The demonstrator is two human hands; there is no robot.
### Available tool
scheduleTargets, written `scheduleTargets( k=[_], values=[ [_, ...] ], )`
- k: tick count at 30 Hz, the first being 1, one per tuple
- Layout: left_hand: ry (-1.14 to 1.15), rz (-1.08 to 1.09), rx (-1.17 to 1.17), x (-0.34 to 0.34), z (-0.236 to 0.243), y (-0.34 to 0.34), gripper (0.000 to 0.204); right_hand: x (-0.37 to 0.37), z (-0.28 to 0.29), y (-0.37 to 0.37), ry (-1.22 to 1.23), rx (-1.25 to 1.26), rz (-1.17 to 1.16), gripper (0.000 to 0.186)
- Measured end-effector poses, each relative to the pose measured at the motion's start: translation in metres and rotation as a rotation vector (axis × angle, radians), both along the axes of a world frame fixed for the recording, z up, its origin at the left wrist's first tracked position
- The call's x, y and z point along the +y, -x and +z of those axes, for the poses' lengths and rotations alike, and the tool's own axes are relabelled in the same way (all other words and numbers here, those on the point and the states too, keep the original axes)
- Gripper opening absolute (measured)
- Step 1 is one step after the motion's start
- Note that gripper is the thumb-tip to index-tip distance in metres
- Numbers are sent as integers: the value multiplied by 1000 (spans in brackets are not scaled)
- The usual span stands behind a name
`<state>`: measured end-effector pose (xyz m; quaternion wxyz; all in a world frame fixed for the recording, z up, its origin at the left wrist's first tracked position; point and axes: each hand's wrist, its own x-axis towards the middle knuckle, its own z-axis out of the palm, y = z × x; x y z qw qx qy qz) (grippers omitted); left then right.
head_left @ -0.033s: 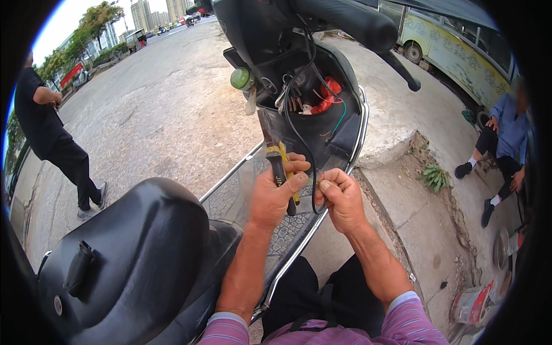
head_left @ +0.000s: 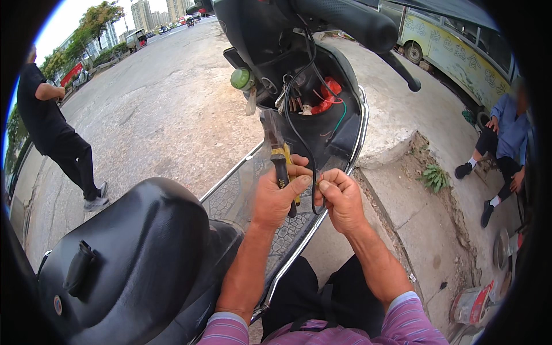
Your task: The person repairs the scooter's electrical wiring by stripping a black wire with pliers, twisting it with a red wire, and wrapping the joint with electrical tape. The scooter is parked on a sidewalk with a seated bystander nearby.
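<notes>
My left hand is closed around a pair of pliers with black and yellow handles, jaws pointing up and away. Its thumb and fingertips also come close to a black cable. The cable hangs down from under the handlebar of an electric scooter and loops between my hands. At its lower end, my right hand pinches the cable or thin strands from it; the fingertips hide the exact grip. Both hands are above the scooter's patterned footboard. Thin green and red wires stick out of the scooter's front panel.
The black seat lies left of my arms, and the handlebar grip juts out above. Keys and a red plastic bag sit in the front compartment. One person stands at left; another sits at right.
The pliers have tipped slightly more upright in my left hand, with their jaws higher. My right hand stays nearly still. At left, the standing person has shifted a little.
</notes>
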<state>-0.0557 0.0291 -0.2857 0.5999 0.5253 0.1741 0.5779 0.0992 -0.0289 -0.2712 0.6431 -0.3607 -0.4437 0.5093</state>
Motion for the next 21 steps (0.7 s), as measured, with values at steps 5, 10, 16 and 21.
scheduleTargets(
  k=[5, 10, 16, 21],
  values=[
    [-157, 81, 13, 2, -3, 0, 13, -3, 2, -1, -12, -10, 31, 9],
    [-20, 124, -82, 5, 7, 16, 14, -3, 2, -9, 0, 202, 128, 9],
    [-65, 52, 78, -9, 21, 13, 27, -2, 3, -7, 21, 66, 147, 11],
    [-116, -31, 185, -14, 24, 13, 18, -4, 3, -2, -9, -124, 138, 11]
  ],
)
